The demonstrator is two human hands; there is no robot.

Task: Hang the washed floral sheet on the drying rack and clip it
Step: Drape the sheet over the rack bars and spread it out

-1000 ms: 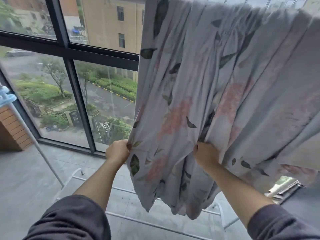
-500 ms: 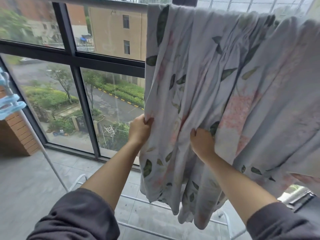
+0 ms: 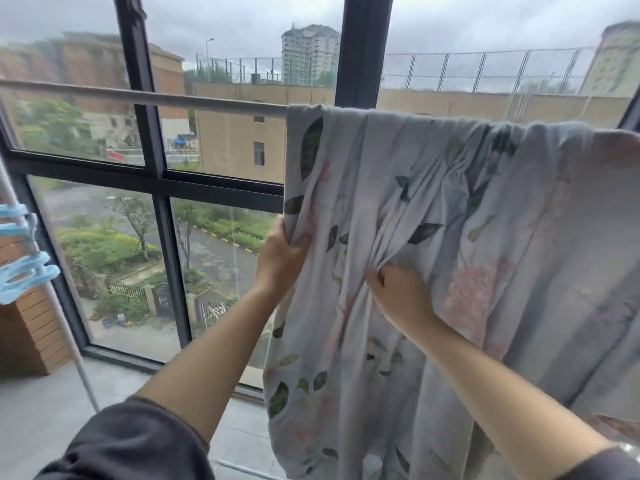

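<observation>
Your sheet [image 3: 450, 237] hangs over the right part of the rail [image 3: 156, 97], with the window [image 3: 166, 181] behind. Your left hand [image 3: 278, 261] grips its left edge; your right hand [image 3: 398, 296] pinches a fold just to the right. Clips [image 3: 20, 261] sit far left on the pole [image 3: 79, 358].

**An enclosed home balcony used for drying laundry**

You are standing on a glazed, upper-floor balcony of a home. Tall dark metal window frames [image 3: 157, 188] fill your view from 9 to 3 o'clock, and a grey tiled floor [image 3: 34, 410] lies at 7 o'clock. A round silver metal drying rail [image 3: 138, 97] crosses from 10 o'clock toward 1, with a pale floral cotton sheet [image 3: 415, 202] draped over it. Light blue plastic clothes clips [image 3: 24, 271] cluster against a slanted grey pole [image 3: 81, 372] at 9 o'clock. Through the glass you look down on a tree-lined street [image 3: 214, 258] and across to a grey tower block [image 3: 308, 53] at 12.
</observation>
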